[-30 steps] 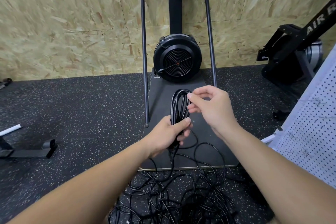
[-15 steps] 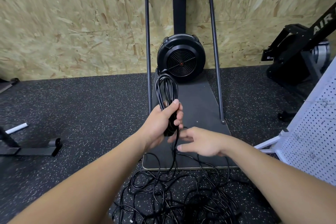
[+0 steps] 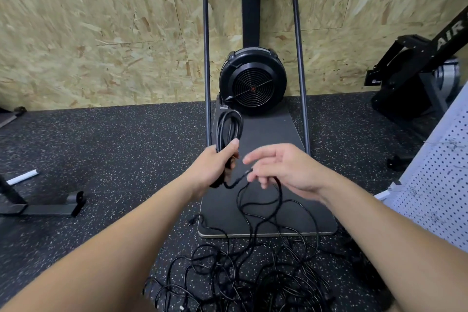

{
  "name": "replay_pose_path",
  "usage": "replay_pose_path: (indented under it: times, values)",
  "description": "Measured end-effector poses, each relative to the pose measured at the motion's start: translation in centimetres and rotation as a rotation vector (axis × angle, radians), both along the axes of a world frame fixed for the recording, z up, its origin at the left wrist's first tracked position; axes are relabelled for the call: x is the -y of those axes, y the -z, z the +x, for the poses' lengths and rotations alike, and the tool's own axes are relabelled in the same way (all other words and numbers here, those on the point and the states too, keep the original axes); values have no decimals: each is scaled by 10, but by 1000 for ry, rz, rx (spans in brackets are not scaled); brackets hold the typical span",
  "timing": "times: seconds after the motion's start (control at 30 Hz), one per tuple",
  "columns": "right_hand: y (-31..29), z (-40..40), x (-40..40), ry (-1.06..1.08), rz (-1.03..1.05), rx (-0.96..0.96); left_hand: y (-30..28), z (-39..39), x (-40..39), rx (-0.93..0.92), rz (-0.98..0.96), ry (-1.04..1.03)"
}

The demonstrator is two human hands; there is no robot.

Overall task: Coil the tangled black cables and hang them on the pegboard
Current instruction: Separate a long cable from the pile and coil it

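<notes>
Fingers and thumb of the left hand (image 3: 214,167) curl round a coil of black cable (image 3: 228,129), whose loops stand upright above the fist. The fingers of the right hand (image 3: 286,171) are blurred; they appear loosely extended, with a strand of cable (image 3: 253,197) draped across their undersides, though whether they pinch it cannot be told.

Left to right: a white tube (image 3: 22,177) and a dark metal frame foot (image 3: 50,206) lie on the speckled black rubber floor (image 3: 114,149). The coil sits in the left hand, left of centre, in front of a fan-wheel exercise machine (image 3: 253,82) that stands on its grey platform (image 3: 268,180) against a chipboard wall (image 3: 101,28). From the coil, the strand runs to the right hand, then drops in loose bends across the platform to a tangled heap of black cables (image 3: 253,278) on the floor between the two forearms. At the far right stands a second black machine (image 3: 417,76), and nearer, at the frame edge, a white pegboard (image 3: 438,185), well apart from both coil and heap.
</notes>
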State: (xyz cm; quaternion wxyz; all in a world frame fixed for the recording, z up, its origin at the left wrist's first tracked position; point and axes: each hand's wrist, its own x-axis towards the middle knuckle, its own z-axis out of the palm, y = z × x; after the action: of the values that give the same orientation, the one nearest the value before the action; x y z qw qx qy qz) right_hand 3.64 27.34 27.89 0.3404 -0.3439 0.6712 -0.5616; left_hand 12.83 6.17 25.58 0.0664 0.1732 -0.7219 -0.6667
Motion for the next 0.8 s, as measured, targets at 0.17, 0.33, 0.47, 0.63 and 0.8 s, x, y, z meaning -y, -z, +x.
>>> replay_pose_path:
  times: [0.17,0.33,0.47,0.63,0.8]
  values:
    - [6,7,12,203,12,34,7,4,-31,76,73,204]
    - [13,-2,7,444,255,-212,15,2,-36,33,327,290]
    - [17,-11,1,250,80,64,9,2,-31,-13,402,282]
    - [31,-22,-14,20,398,-204,6,0,-22,-93,467,191]
    - [19,-18,-11,163,251,-163,6,0,-13,-126,413,114]
